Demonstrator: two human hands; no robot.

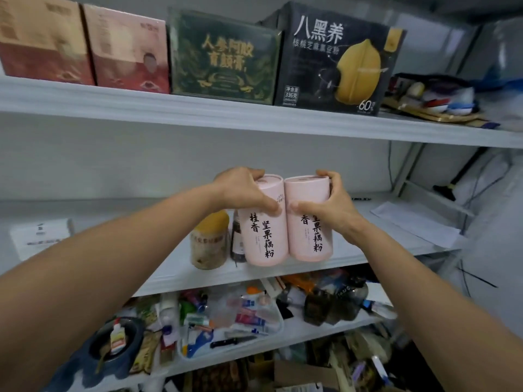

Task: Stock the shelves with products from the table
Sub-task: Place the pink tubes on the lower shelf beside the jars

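Head view looks up a rack of white shelves, and the yellow-lidded jar (210,239) on the middle shelf (175,267) serves as the marker for everything else. Just to the right of the jar stands a dark bottle (237,241), and right of that are two tall pink tubs, pressed side to side. The left hand (243,190) grips the left pink canister (264,236) near its top, fingers curled over the lid and thumb across the front. The right hand (331,205) holds the right pink canister (310,230) the same way, mirrored. Both tubs have their long axis close to upright, labels facing out, bases level with the jar's base near the shelf's front edge. Whether they already rest on the board or hang just above it cannot be told. Each hand is equally near its own tub, so neither leads. Bare shelf lies behind the pair and further right of the jar, up to a sheet of paper (416,222). Judging by this, the placing step is nearly done: the tubs need settling straight down or pushing back, away from the jar's row.
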